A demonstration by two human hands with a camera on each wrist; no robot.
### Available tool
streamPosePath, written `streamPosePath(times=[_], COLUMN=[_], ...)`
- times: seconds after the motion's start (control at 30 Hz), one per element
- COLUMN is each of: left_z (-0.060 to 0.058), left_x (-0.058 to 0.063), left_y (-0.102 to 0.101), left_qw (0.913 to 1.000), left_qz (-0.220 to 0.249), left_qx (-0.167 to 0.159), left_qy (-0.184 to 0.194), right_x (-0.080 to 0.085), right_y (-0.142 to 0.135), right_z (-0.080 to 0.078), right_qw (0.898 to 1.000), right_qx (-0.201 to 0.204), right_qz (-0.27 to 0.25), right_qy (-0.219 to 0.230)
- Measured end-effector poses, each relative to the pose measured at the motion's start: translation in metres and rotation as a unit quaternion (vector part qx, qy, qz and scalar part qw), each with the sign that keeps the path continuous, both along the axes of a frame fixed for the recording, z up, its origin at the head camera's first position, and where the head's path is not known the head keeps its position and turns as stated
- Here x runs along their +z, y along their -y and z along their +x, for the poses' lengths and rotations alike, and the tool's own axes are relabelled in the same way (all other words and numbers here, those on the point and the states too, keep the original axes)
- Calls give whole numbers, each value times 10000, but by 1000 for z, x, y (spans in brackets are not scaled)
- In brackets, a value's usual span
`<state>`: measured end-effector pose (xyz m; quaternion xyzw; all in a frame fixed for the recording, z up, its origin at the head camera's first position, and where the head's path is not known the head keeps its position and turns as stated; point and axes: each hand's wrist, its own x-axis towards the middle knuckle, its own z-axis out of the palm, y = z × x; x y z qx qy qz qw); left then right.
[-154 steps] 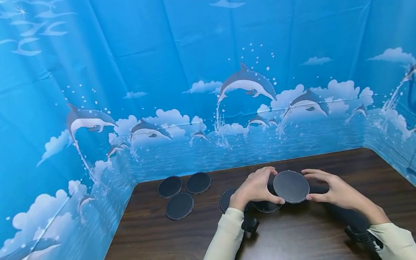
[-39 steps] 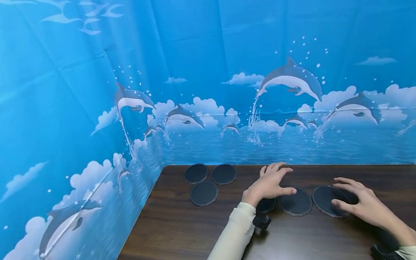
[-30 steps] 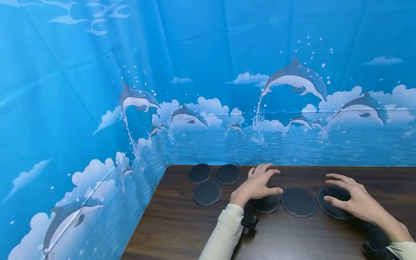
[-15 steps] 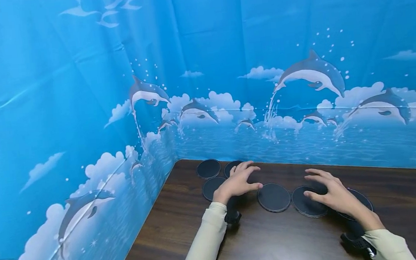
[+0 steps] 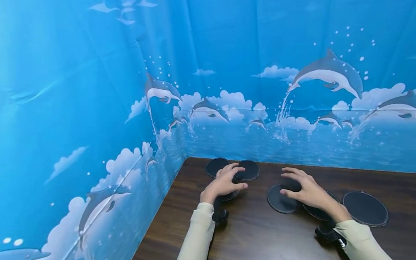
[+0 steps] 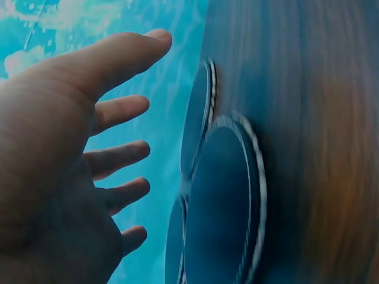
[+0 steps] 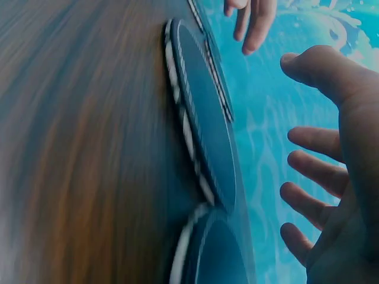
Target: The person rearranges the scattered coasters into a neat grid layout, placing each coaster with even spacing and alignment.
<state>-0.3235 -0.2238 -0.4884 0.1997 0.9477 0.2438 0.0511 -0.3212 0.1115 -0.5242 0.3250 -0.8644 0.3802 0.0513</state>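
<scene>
Two groups of flat, round black discs with stitched rims, like coasters, lie on the dark wooden table (image 5: 247,242). My left hand (image 5: 223,185), fingers spread, hovers over the left group: a back-left disc (image 5: 215,166), a back-right disc (image 5: 250,170) and a partly hidden front disc (image 5: 230,195). Farther right, my right hand (image 5: 307,189) hangs with loose fingers above a row: its left disc (image 5: 278,201), a middle disc (image 5: 316,213) mostly behind the wrist, and a right disc (image 5: 365,208). Both wrist views show the fingers apart from the discs, holding nothing.
A blue curtain (image 5: 227,140) printed with dolphins and clouds closes off the table's back and left sides. Dark wrist-worn devices sit under the left sleeve (image 5: 195,238) and the right sleeve (image 5: 360,240).
About five seconds ago both hands held up a disc; it now appears to lie in the right row. Both hands have since shifted left, the left one over the left group, as the view turned left.
</scene>
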Motion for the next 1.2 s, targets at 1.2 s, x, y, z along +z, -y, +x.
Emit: streamPosePath(times=[1.2], left_z=[18], left_x=[-4], left_y=[92], left_qw=[9973], left_qz=[-386], left_qx=[510], left_qy=[375], right_x=[-10], right_y=[115], right_z=[-4], right_qw=[9988], right_qx=[-323], right_qz=[324], right_qy=[185])
